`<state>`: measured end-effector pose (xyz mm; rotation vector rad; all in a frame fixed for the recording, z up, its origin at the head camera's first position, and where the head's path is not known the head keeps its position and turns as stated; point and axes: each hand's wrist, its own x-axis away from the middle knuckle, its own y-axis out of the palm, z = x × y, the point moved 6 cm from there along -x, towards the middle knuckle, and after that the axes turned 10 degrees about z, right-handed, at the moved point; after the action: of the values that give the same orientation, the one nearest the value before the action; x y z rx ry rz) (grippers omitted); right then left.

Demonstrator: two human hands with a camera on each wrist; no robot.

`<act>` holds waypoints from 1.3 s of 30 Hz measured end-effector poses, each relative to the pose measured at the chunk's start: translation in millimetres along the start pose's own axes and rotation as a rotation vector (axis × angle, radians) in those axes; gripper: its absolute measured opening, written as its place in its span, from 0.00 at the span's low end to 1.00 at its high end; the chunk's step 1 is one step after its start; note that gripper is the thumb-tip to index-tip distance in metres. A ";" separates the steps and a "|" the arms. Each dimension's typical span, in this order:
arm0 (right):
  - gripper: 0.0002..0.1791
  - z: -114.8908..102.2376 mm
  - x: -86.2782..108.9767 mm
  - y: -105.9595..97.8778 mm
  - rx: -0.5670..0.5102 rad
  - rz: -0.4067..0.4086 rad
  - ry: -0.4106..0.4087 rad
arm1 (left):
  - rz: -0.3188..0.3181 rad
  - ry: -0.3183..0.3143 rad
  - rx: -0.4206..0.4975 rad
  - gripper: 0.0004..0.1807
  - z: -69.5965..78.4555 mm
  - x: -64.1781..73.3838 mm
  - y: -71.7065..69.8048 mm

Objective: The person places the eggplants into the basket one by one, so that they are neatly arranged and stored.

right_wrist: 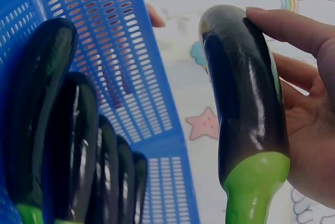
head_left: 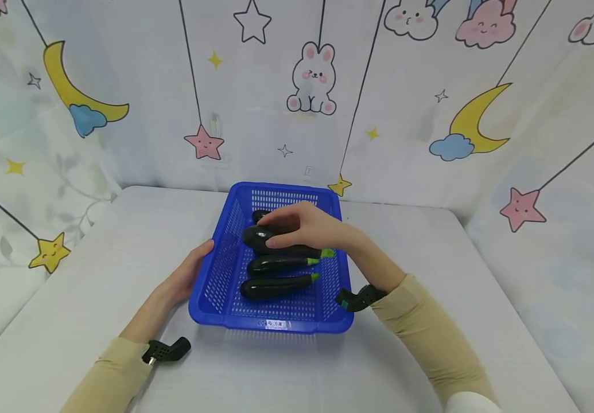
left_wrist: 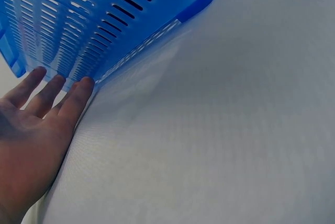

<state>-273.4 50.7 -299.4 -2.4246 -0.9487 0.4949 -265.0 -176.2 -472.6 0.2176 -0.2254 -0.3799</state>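
Observation:
A blue plastic basket (head_left: pixel 327 326) with slotted walls stands on the white table, several dark eggplants lying in it side by side. My right hand (head_left: pixel 304 226) holds one glossy eggplant (right_wrist: pixel 246 88) between thumb and fingers over the basket; its green stem end points right in the head view. Nearer me in the basket are two more eggplants, a middle eggplant (head_left: pixel 278 264) and a front eggplant (head_left: pixel 276 287). With nearly straight fingers, my left hand (left_wrist: pixel 47 135) touches the basket's outer left wall.
The white tabletop (head_left: pixel 405 246) spreads around the basket. Behind it hangs a pale curtain (head_left: pixel 255 103) printed with moons, stars and rabbits. A black camera (head_left: pixel 361 298) is strapped to the right wrist, another black camera (head_left: pixel 167 350) to the left.

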 end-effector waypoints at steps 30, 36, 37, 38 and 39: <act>0.23 34.8 -12.3 64.6 -0.028 -0.223 0.061 | -0.002 0.006 -0.036 0.46 2.2 0.6 1.5; 0.23 34.8 -6.0 72.7 -0.056 -0.330 0.021 | -0.017 0.011 -0.040 0.47 2.3 0.0 2.1; 0.23 35.1 -5.0 74.1 -0.062 -0.349 0.019 | -0.023 0.010 -0.041 0.47 2.4 0.0 2.5; 0.23 35.9 -4.2 75.6 -0.062 -0.366 0.016 | -0.024 0.010 -0.042 0.47 2.3 -0.2 2.4; 0.24 36.4 -3.5 76.8 -0.063 -0.382 0.015 | -0.023 0.009 -0.045 0.47 2.2 -0.3 2.2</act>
<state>-253.1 10.2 -371.4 -2.2191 -1.3981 0.3110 -265.1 -174.4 -470.0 0.1777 -0.2051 -0.4061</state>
